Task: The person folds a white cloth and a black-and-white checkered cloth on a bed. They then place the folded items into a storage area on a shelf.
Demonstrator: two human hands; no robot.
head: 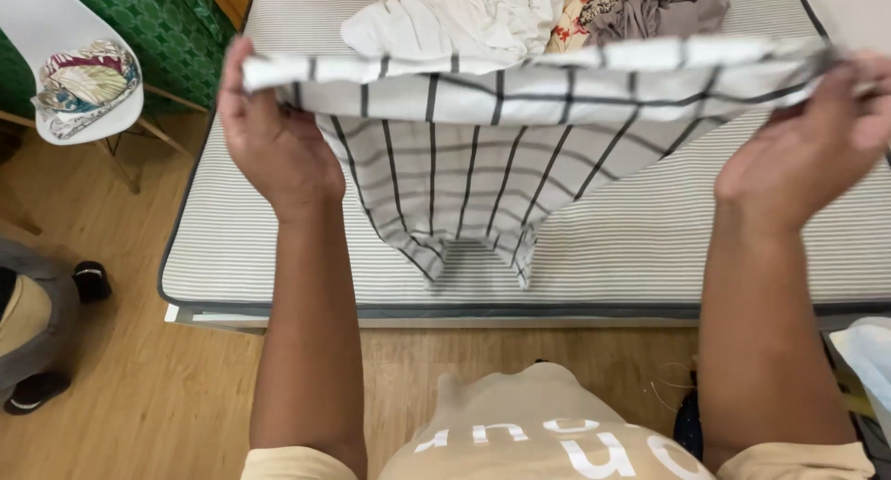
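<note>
The left hand [278, 136] and right hand [803, 141] each pinch an end of a white checked cloth [483, 155], fingers clenched on its top edge. The cloth stretches between the fingers and hangs below them over the striped mattress [650, 248]; a clothes pile [538, 11] lies beyond.

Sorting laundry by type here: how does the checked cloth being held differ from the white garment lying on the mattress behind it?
The checked cloth is white with dark grid lines; the white garment is plain. The checked cloth is stretched between the left hand and right hand, hanging over the striped mattress; the white garment lies crumpled in a heap, untouched. Both are light fabric.
</note>
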